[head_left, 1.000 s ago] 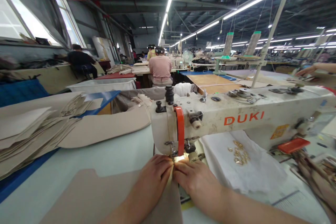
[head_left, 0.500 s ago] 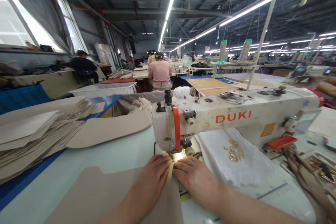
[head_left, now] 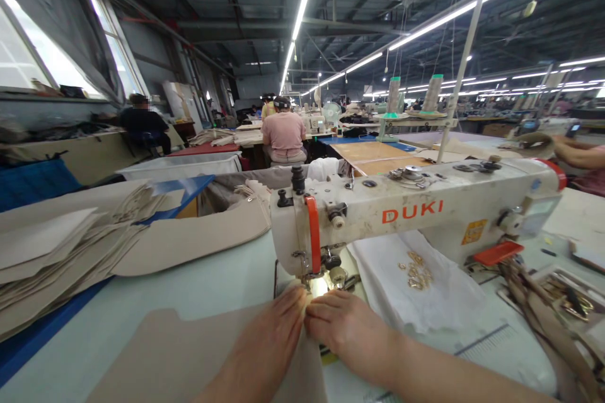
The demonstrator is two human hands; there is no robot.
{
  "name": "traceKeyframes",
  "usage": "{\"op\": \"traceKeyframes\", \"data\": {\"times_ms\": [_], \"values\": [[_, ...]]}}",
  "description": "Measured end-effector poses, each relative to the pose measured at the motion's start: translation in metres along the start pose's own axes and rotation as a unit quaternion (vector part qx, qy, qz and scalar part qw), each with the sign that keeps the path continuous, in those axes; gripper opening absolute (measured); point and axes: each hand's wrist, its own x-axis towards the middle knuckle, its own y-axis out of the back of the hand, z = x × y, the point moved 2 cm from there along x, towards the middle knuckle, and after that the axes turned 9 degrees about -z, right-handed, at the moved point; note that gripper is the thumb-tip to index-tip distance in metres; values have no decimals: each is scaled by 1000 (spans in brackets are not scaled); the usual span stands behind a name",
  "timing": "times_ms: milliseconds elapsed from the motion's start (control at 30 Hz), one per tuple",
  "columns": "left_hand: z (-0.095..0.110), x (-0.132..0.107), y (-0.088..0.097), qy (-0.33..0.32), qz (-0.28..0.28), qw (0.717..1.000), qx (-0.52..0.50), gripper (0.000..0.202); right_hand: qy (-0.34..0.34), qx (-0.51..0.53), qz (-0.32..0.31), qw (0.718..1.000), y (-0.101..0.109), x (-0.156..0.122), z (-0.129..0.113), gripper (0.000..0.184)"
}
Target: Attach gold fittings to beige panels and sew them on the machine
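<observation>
A white DUKI sewing machine [head_left: 416, 208] stands across the pale table [head_left: 198, 289]. A beige fabric piece [head_left: 170, 359] lies in front of its needle area [head_left: 316, 280], which is lit. My left hand [head_left: 271, 340] lies flat on the fabric, fingers stretched toward the needle. My right hand [head_left: 347, 327] lies beside it on the right, fingers pressed down on the fabric's edge; the fingertips of both hands meet just before the presser foot.
Stacked beige cut pieces [head_left: 61, 252] fill the left side. A white cloth with small gold metal rings [head_left: 416, 271] lies under the machine arm. Straps and a tray [head_left: 558, 302] sit at right. Other people sit at stations behind; someone's arm [head_left: 576, 154] shows far right.
The view has shifted a little, so the machine sits further left and lower. Both hands stay at the needle, slightly nearer the frame's bottom; the fabric has hardly moved.
</observation>
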Motion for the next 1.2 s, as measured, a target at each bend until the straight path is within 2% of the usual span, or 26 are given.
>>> {"op": "traceKeyframes", "data": {"times_ms": [167, 367, 500, 600, 800, 1000, 1200], "values": [[0, 1, 1, -9, -2, 1000, 20, 40, 3, -13, 16, 1000, -1, 0, 2, 10], [-5, 2, 0, -25, 22, 998, 54, 39, -4, -23, 27, 999, -4, 4, 4, 9], [-9, 5, -1, -12, 27, 999, 35, 38, -8, -20, 22, 1000, -8, 5, 6, 8], [-11, 6, -3, 10, 19, 1000, 12, 36, -5, -14, 19, 1000, -11, 5, 8, 7], [-10, 5, -7, 11, -3, 999, 52, 39, -2, -11, 3, 1000, -6, 8, 8, 8], [-9, 4, -4, 32, 13, 999, -33, 36, -6, -1, 1, 1000, -3, 5, 7, 7], [-6, 7, 0, 42, -7, 998, -45, 37, -15, 15, -1, 1000, -6, 5, 6, 8]]}}
